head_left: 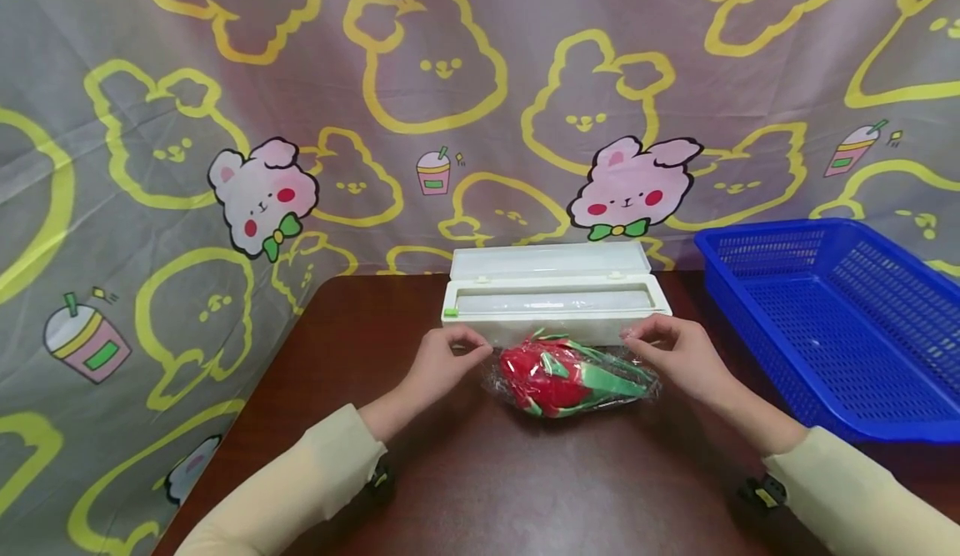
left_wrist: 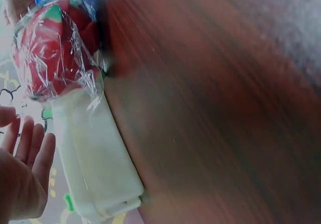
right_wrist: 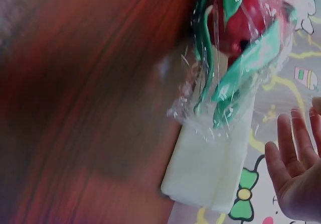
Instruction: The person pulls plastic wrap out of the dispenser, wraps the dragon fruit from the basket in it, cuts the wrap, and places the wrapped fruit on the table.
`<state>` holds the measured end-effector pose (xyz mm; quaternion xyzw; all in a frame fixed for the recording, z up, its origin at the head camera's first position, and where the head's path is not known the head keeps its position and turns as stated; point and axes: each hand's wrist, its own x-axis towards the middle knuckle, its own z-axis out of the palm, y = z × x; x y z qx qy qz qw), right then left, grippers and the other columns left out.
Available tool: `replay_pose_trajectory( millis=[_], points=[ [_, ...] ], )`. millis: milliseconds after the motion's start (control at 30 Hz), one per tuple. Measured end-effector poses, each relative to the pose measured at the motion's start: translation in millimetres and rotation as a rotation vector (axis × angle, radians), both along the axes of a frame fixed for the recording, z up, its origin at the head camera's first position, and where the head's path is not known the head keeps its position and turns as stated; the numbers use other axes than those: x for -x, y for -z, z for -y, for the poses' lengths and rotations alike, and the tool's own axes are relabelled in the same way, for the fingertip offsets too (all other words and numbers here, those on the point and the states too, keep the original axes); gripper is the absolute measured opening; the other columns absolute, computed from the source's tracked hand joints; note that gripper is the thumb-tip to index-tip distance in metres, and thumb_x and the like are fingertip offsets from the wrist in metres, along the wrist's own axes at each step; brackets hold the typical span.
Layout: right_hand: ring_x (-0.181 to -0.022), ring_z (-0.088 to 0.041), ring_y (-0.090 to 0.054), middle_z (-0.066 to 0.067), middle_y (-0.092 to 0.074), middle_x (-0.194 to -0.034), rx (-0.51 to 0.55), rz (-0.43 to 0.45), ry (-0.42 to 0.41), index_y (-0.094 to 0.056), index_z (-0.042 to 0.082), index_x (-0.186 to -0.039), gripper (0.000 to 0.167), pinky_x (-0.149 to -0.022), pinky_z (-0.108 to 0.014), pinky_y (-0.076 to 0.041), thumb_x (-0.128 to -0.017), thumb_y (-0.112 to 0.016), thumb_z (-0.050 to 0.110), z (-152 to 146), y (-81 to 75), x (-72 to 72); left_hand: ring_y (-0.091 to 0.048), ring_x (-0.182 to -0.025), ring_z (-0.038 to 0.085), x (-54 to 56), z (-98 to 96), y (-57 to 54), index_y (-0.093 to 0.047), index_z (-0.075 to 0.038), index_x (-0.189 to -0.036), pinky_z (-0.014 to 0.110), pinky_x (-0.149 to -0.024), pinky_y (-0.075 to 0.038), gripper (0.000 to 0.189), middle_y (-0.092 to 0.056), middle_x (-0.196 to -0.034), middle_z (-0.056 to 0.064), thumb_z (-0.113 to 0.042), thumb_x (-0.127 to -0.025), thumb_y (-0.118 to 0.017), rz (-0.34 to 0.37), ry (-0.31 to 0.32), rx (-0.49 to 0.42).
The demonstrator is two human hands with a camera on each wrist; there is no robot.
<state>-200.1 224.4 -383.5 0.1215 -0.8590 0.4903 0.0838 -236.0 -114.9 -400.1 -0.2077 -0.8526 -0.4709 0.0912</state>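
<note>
A red dragon fruit (head_left: 547, 377) with green scales lies on its side in front of a white cling film dispenser (head_left: 555, 327), its green tip toward the right. Clear cling film (head_left: 651, 385) covers the fruit and bunches loosely past both its ends. My left hand (head_left: 441, 366) pinches the film's edge at the fruit's left between thumb and forefinger. On the other side, my right hand (head_left: 688, 363) pinches the film near the green tip. In the right wrist view the other fingers (right_wrist: 301, 138) of that hand are spread. The fruit's underside is hidden.
The dispenser's lid (head_left: 551, 262) stands raised, showing a film roll (head_left: 555, 302) inside. A blue plastic basket (head_left: 817, 406) with slotted walls stands at the right. Behind the dark brown table (head_left: 540, 489) hangs a patterned curtain (head_left: 480, 56).
</note>
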Motion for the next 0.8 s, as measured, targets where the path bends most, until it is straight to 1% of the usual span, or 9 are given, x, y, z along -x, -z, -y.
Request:
replay_pose_trajectory(
  millis=[100, 167, 233, 333, 467, 567, 633, 667, 800],
  points=[
    [-0.076, -0.017, -0.064, -0.008, -0.070, -0.090, -0.013, -0.042, -0.029, -0.070, 0.002, -0.091, 0.009, -0.066, -0.024, -0.052, -0.087, -0.073, 0.010, 3.7, 3.2, -3.1, -0.062, -0.078, 0.012, -3.5, -1.6, -0.7, -0.074, -0.011, -0.084, 0.035, -0.076, -0.051, 0.004, -0.069, -0.078, -0.007, -0.013, -0.083, -0.078, 0.000, 0.004, 0.012],
    [-0.074, -0.017, -0.064, -0.007, -0.070, -0.087, -0.002, -0.057, -0.061, -0.071, 0.001, -0.092, 0.008, -0.066, -0.024, -0.053, -0.086, -0.074, 0.006, 6.6, 5.5, -4.5, -0.061, -0.078, 0.011, -5.3, -2.4, -1.0, -0.074, -0.011, -0.084, 0.033, -0.075, -0.050, 0.005, -0.069, -0.078, -0.008, -0.014, -0.083, -0.078, -0.005, 0.004, 0.026],
    [-0.074, -0.017, -0.065, -0.005, -0.070, -0.085, 0.004, -0.055, -0.096, -0.072, 0.002, -0.092, 0.009, -0.066, -0.025, -0.053, -0.085, -0.075, 0.006, 9.9, 7.9, -5.8, -0.060, -0.078, 0.011, -6.5, -3.2, -1.4, -0.075, -0.012, -0.084, 0.033, -0.074, -0.048, 0.005, -0.069, -0.079, -0.010, -0.015, -0.083, -0.078, -0.002, 0.004, 0.035],
    [-0.077, -0.013, -0.064, -0.001, -0.071, -0.086, 0.000, -0.065, -0.144, -0.074, 0.005, -0.092, 0.009, -0.068, -0.026, -0.053, -0.084, -0.076, 0.007, 14.2, 12.3, -5.8, -0.060, -0.079, 0.010, -8.3, -4.5, -1.2, -0.075, -0.013, -0.085, 0.033, -0.075, -0.048, 0.005, -0.069, -0.079, -0.010, -0.016, -0.083, -0.078, 0.004, 0.011, 0.041],
    [-0.079, -0.008, -0.062, 0.000, -0.071, -0.086, -0.012, -0.137, -0.197, -0.075, 0.008, -0.089, 0.008, -0.067, -0.026, -0.052, -0.082, -0.077, 0.005, 18.7, 19.2, -3.8, -0.061, -0.078, 0.010, -11.3, -6.9, -0.7, -0.075, -0.012, -0.086, 0.031, -0.074, -0.049, 0.005, -0.070, -0.081, -0.008, -0.015, -0.084, -0.078, -0.001, 0.031, 0.042],
    [-0.079, -0.006, -0.061, 0.001, -0.070, -0.085, -0.019, -0.180, -0.214, -0.076, 0.009, -0.087, 0.009, -0.066, -0.024, -0.051, -0.080, -0.078, 0.003, 21.9, 22.6, -3.4, -0.062, -0.078, 0.009, -14.3, -8.8, -1.9, -0.076, -0.012, -0.088, 0.029, -0.073, -0.050, 0.005, -0.071, -0.082, -0.007, -0.015, -0.084, -0.077, 0.000, 0.050, 0.040],
    [-0.079, -0.005, -0.061, 0.002, -0.070, -0.085, -0.026, -0.192, -0.218, -0.076, 0.009, -0.086, 0.009, -0.065, -0.024, -0.051, -0.080, -0.078, 0.003, 23.7, 23.4, -3.6, -0.062, -0.078, 0.009, -15.6, -9.6, -1.8, -0.076, -0.012, -0.089, 0.028, -0.072, -0.051, 0.006, -0.071, -0.082, -0.007, -0.015, -0.085, -0.077, -0.002, 0.061, 0.044],
    [-0.079, -0.005, -0.060, 0.002, -0.070, -0.085, -0.027, -0.192, -0.217, -0.076, 0.009, -0.086, 0.009, -0.065, -0.024, -0.050, -0.080, -0.079, 0.004, 24.6, 23.5, -3.7, -0.062, -0.079, 0.009, -16.2, -10.0, -1.8, -0.076, -0.012, -0.089, 0.028, -0.072, -0.051, 0.006, -0.071, -0.083, -0.007, -0.015, -0.084, -0.077, -0.003, 0.065, 0.045],
    [-0.080, -0.005, -0.060, 0.001, -0.070, -0.086, -0.032, -0.178, -0.217, -0.076, 0.009, -0.087, 0.007, -0.065, -0.024, -0.050, -0.080, -0.079, 0.006, 26.6, 22.9, -3.7, -0.062, -0.080, 0.008, -16.4, -11.1, 0.8, -0.076, -0.012, -0.089, 0.028, -0.074, -0.051, 0.006, -0.070, -0.083, -0.007, -0.014, -0.084, -0.078, -0.044, 0.086, 0.048]
  ],
)
